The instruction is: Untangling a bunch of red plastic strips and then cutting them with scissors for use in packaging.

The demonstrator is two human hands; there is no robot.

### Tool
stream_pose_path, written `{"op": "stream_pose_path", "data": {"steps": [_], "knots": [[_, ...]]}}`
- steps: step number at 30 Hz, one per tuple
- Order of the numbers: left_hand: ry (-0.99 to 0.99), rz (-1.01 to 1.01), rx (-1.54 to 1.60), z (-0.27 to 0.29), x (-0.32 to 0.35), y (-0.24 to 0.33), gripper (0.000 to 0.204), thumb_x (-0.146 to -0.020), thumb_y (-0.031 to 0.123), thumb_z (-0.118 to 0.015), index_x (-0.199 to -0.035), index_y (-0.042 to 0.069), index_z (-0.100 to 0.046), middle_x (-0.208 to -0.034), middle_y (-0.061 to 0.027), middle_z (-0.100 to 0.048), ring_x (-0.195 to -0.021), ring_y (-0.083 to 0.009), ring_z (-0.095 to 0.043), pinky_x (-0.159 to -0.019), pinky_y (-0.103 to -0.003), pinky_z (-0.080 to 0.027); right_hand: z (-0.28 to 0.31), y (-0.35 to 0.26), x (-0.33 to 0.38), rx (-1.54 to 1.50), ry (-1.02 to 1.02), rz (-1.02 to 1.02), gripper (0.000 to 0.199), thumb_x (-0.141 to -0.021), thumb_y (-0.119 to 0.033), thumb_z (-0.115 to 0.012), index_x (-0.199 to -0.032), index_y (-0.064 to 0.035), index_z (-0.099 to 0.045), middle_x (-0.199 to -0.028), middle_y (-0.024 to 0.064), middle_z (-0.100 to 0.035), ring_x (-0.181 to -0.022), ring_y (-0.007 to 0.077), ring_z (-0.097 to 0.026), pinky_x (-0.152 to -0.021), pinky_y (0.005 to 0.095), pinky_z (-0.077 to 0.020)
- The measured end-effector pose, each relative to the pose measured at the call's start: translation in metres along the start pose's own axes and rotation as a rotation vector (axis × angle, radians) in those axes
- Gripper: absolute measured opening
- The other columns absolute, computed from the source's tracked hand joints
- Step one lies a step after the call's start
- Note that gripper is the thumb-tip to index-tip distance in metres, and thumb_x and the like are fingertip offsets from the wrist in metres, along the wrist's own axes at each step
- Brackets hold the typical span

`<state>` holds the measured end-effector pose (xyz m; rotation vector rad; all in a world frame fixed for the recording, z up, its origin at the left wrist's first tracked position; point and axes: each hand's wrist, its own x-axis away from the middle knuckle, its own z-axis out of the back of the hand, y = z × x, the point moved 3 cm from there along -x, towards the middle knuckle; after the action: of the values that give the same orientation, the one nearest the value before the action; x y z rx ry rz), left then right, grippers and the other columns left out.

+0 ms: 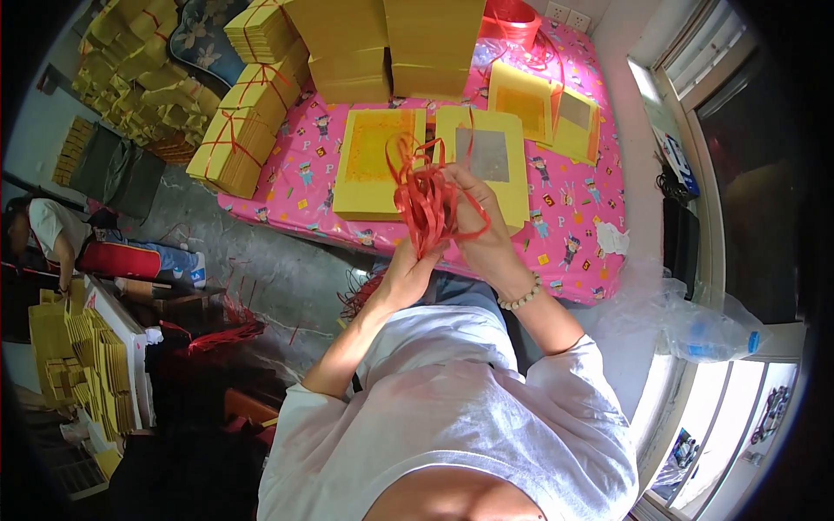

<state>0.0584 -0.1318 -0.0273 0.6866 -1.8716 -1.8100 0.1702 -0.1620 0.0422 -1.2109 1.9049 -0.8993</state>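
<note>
A loose bundle of red plastic ribbon (pixel 426 204) is held up in front of me, over the near edge of the table. My left hand (pixel 411 271) is closed round the lower end of the bundle. Higher up, my right hand (pixel 478 213), with a beaded bracelet at the wrist, is closed on the loops from the right side. Behind the ribbon lie two stacks of yellow paper: the left stack (pixel 365 165) has an orange-gold square on top, the right stack (pixel 512 187) a silver-grey one.
The pink patterned tablecloth (pixel 565 243) also carries ribbon-tied yellow bundles (pixel 230 152), tall yellow stacks (pixel 347 74), loose yellow sheets (pixel 521 95) and a red basin (pixel 512 24). Red ribbon (pixel 226 330) lies on the floor at left, near another person (pixel 69 230). A clear plastic bag (pixel 704 321) sits at right.
</note>
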Motion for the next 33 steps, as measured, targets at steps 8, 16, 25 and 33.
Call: {"op": "stream_pose_path", "data": {"steps": [8, 16, 25, 33], "knots": [[0.078, -0.259, 0.366, 0.013, 0.026, 0.065, 0.023, -0.099, 0.030, -0.041, -0.094, 0.009, -0.047, -0.075, -0.0026, -0.049, -0.073, -0.0131, -0.048, -0.067, -0.026, -0.040, 0.018, 0.040, 0.008, 0.564, 0.024, 0.207, 0.031, -0.100, -0.022, -0.034, -0.109, 0.0026, -0.052, -0.100, 0.0119, -0.056, -0.101, 0.0194, -0.054, -0.089, 0.0314, -0.0413], [-0.018, -0.324, 0.691, 0.038, 0.040, 0.129, 0.023, -0.102, 0.029, -0.031, -0.088, 0.012, -0.039, -0.059, 0.0045, -0.029, -0.044, -0.0060, -0.023, -0.045, -0.022, -0.024, -0.029, 0.124, 0.086, 0.161, -0.415, -0.380, 0.061, -0.101, -0.045, -0.021, -0.097, 0.0016, -0.059, -0.091, 0.0062, -0.063, -0.087, 0.0125, -0.055, -0.087, 0.0288, -0.0433], [0.230, -0.530, 0.610, 0.155, 0.087, 0.169, 0.022, -0.100, 0.024, -0.038, -0.084, 0.009, -0.043, -0.059, 0.0037, -0.028, -0.045, -0.0053, -0.020, -0.042, -0.022, -0.019, 0.036, 0.111, 0.094, 0.185, -0.799, -0.757, 0.055, -0.100, -0.040, -0.031, -0.078, -0.0003, -0.063, -0.065, 0.0052, -0.062, -0.055, 0.0126, -0.058, -0.059, 0.0266, -0.0497], [0.708, -0.475, 0.533, 0.288, 0.158, 0.083, 0.028, -0.098, 0.020, -0.044, -0.072, 0.012, -0.040, -0.057, 0.0049, -0.025, -0.044, -0.0053, -0.018, -0.039, -0.023, -0.016, 0.094, 0.031, 0.069, 0.531, -0.703, -0.989, 0.059, -0.098, -0.043, -0.034, -0.066, -0.0003, -0.059, -0.049, 0.0045, -0.052, -0.042, 0.0124, -0.050, -0.044, 0.0251, -0.0417]]}}
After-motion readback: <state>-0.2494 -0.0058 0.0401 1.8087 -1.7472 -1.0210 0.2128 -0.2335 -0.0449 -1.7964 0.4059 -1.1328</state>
